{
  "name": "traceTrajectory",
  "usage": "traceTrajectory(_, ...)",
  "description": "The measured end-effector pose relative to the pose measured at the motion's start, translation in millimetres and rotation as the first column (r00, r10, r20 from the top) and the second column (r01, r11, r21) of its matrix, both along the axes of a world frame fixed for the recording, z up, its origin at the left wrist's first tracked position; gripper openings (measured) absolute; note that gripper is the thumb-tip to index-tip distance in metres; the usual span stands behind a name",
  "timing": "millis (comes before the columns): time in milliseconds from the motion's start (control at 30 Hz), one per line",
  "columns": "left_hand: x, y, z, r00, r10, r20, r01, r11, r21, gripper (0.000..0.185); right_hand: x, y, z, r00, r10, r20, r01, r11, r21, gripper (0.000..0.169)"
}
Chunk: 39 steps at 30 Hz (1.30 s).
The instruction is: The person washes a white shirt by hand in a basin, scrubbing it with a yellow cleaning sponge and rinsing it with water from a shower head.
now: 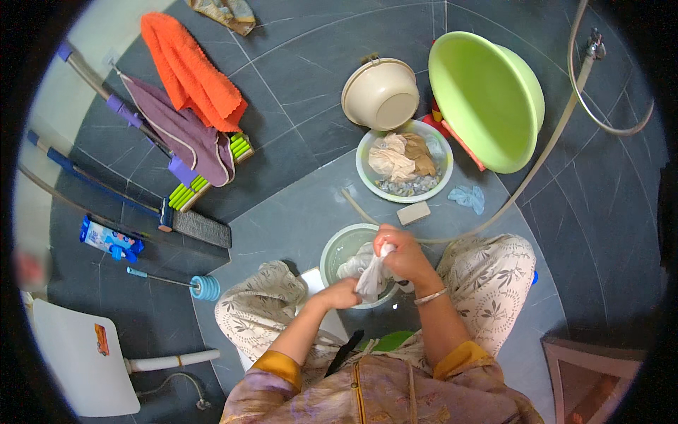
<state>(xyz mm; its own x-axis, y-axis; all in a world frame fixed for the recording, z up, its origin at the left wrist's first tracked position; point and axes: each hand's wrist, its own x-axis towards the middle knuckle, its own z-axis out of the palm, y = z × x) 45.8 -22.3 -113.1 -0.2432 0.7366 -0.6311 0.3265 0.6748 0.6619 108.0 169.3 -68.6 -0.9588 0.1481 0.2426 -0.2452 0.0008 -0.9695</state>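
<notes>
A wet white cloth (372, 278) is stretched between my two hands over a pale round basin (328, 249). My left hand (341, 293) grips its lower end near the basin's front rim. Higher up, my right hand (396, 248) is closed around a bunched part, with a white bracelet at the wrist. More of the white fabric hangs into the water in the basin. Just beyond stands a second basin (361, 172) holding beige, brown and patterned clothes (393, 159). Between the basins, a pale rectangular block (413, 213) lies on the floor.
A hose (508, 204) runs from the wall tap (596, 47) across the floor behind the water basin. A large green tub (482, 100) and an upturned beige basin (381, 95) lean at the back wall. A blue plastic bag (467, 198) lies right. Mops and a toilet brush (204, 288) stand left.
</notes>
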Motion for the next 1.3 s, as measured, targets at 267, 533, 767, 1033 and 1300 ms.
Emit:
traceTrajectory(267, -6.5, -36.8, -40.4, 0.78, -0.297, -0.551, 0.098, 0.928, -0.361, 0.039, 2.0, 17.3, -2.7, 0.995, 0.076, -0.064, -0.076, 0.997, 0.013, 0.019)
traceTrajectory(533, -67.5, -69.1, 11.3, 0.373, -0.279, -0.885, -0.029, 0.95, -0.312, 0.022, -6.0, 12.6, -11.0, 0.916, 0.163, 0.367, -0.325, 0.838, 0.439, 0.027)
traceTrajectory(767, -68.9, -54.3, 64.8, 0.433, 0.292, -0.853, -0.085, 0.955, 0.284, 0.015, 0.4, 11.9, -12.5, 0.925, -0.02, 0.38, -0.281, 0.637, 0.718, 0.045)
traceTrajectory(1033, -63.7, -43.1, 139.9, 0.404, 0.761, -0.507, -0.2, 0.615, 0.763, 0.008, -13.2, 9.1, 55.9, 0.996, -0.088, -0.007, 0.073, 0.771, 0.632, 0.034)
traceTrajectory(1300, -60.7, -55.1, 206.4, 0.48, 0.873, 0.08, -0.09, -0.041, 0.995, 0.014, -19.0, -8.5, 156.7, 0.939, -0.091, -0.331, 0.175, 0.956, 0.234, 0.02)
